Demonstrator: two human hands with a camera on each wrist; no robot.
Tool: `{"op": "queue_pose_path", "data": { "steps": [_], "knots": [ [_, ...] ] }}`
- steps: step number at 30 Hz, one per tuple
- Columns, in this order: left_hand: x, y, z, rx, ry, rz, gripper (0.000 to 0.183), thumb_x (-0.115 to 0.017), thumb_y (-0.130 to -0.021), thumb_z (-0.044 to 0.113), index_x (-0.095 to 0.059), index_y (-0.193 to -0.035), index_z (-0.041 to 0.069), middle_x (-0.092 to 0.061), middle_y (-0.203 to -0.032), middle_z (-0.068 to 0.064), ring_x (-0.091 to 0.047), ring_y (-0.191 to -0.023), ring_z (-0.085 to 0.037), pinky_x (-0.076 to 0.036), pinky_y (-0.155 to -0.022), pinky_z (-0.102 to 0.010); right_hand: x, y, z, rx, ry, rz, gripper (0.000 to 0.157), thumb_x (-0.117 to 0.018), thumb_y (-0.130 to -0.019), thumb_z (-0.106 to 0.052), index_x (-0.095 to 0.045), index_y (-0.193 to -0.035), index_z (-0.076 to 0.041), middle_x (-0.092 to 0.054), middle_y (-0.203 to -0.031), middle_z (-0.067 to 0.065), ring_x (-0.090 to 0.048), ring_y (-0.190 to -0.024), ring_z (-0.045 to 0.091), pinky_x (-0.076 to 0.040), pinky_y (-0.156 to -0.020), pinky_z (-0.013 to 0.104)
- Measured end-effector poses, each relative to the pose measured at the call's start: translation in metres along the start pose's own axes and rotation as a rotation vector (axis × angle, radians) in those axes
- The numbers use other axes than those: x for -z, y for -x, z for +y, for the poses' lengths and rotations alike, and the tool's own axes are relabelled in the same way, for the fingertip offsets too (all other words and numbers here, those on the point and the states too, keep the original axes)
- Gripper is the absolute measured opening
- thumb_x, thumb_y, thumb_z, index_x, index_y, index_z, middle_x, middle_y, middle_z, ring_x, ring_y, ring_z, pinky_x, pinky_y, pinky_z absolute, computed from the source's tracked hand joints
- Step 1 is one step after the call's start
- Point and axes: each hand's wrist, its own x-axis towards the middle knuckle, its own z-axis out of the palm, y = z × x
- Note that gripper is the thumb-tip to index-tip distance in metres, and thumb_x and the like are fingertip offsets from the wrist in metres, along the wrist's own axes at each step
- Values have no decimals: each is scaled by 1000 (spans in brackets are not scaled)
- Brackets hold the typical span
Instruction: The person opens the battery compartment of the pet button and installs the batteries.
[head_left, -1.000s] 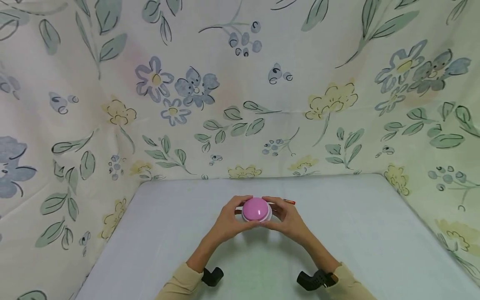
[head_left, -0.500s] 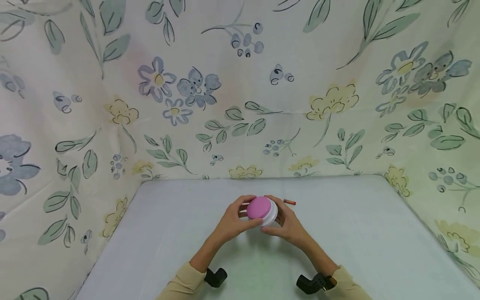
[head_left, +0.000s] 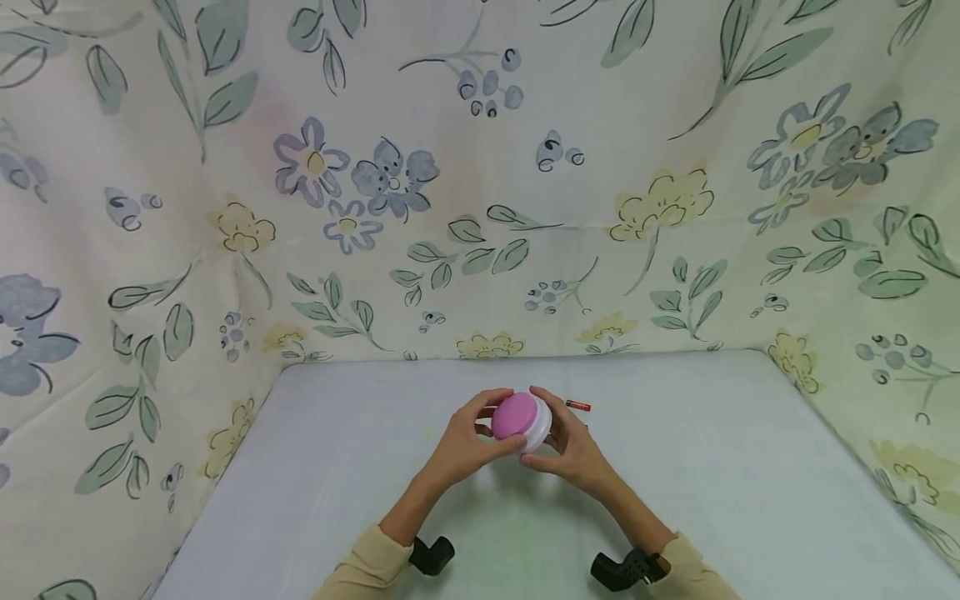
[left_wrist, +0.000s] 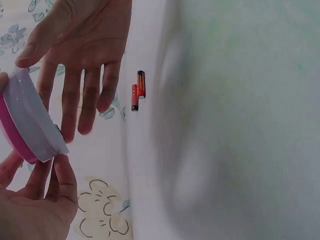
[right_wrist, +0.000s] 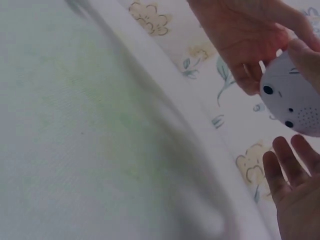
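Note:
A round push button (head_left: 516, 414), with a pink domed top and a white base, is held tilted above the table, its pink side facing left. My left hand (head_left: 459, 447) grips it round the left side, thumb at the lower front and fingers at the top and behind. On the white side, my right hand (head_left: 576, 450) holds the rim between thumb and index finger; its other fingers (left_wrist: 87, 100) stretch out straight in the left wrist view. The right wrist view shows the white underside (right_wrist: 280, 102), which has small speaker holes and dark round spots.
Two small red-and-black batteries (left_wrist: 141, 82) lie side by side on the white table (head_left: 360, 433), beyond the right hand. Patterned floral cloth (head_left: 480, 183) hangs behind and along both sides of the table. Black wrist cameras (head_left: 626, 568) sit at both sleeves.
The push button has turned from facing up toward me to facing left, shifting slightly right. My right hand has moved onto its white side, and a battery has come into fuller view.

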Motion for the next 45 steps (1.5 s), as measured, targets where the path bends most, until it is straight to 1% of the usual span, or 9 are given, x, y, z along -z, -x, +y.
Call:
{"op": "queue_pose_path", "data": {
  "steps": [4, 9, 13, 16, 21, 23, 27, 38, 45],
  "knots": [
    [-3, 0, -3, -16, 51, 0, 61, -79, -90, 23, -53, -143, 9, -59, -133, -5, -59, -115, -24, -55, -87, -36, -5, 0, 0, 16, -1, 2, 91, -80, -86, 2, -25, -158, -7, -40, -150, 16, -51, -130, 28, -48, -99, 39],
    [-4, 0, -3, 15, 65, -20, 62, -77, -92, 23, -49, -147, 15, -58, -135, -8, -60, -113, -25, -54, -88, -35, -8, 0, -2, 35, 13, 31, 85, -78, -87, 3, -28, -156, -1, -46, -145, 18, -56, -124, 29, -50, -96, 39],
    [-3, 0, 1, 28, 53, -33, 66, -79, -91, 23, -48, -150, 20, -55, -139, -5, -61, -114, -23, -54, -88, -34, -8, 0, -4, 24, 34, 28, 87, -78, -86, 4, -28, -156, 1, -48, -143, 18, -59, -119, 29, -51, -96, 39],
    [-3, 0, 3, 17, 53, -35, 65, -79, -91, 23, -50, -149, 17, -55, -140, -2, -61, -115, -22, -54, -88, -34, -8, 1, -4, 22, 40, 22, 89, -78, -86, 4, -26, -158, 0, -47, -144, 17, -59, -118, 31, -51, -95, 40],
    [-3, 2, 1, 31, 74, -25, 60, -77, -93, 22, -51, -148, 15, -55, -138, -4, -62, -113, -25, -54, -89, -35, -8, 2, -1, 16, -6, 3, 96, -79, -86, 4, -20, -161, -6, -46, -144, 21, -59, -118, 34, -51, -96, 41],
    [-4, 2, -1, 39, 90, -25, 59, -75, -95, 21, -51, -148, 17, -55, -138, -6, -62, -113, -27, -55, -89, -36, -8, 2, 0, 10, -35, -6, 98, -79, -86, 5, -17, -161, -7, -47, -141, 24, -62, -115, 35, -51, -95, 42],
    [-5, 1, -2, 39, 126, -36, 57, -72, -98, 20, -49, -150, 19, -55, -139, -8, -63, -113, -30, -55, -89, -37, -9, 2, -1, -4, -58, 5, 95, -78, -86, 5, -18, -160, -6, -49, -134, 26, -65, -105, 36, -53, -92, 43],
    [0, 2, -1, 14, 147, -99, 52, -66, -101, 15, -48, -151, 15, -54, -143, -9, -62, -116, -29, -54, -89, -37, -7, 4, 0, -49, 13, 51, 89, -79, -87, 2, -27, -159, -9, -52, -125, 23, -64, -96, 33, -56, -84, 33],
    [2, 5, -3, 17, 159, -123, 56, -69, -99, 16, -47, -150, 15, -54, -142, -7, -62, -117, -25, -54, -89, -35, -4, 5, 3, -76, 72, 51, 91, -81, -86, -1, -29, -159, -12, -51, -124, 20, -62, -88, 28, -56, -78, 30]
  ]
}}
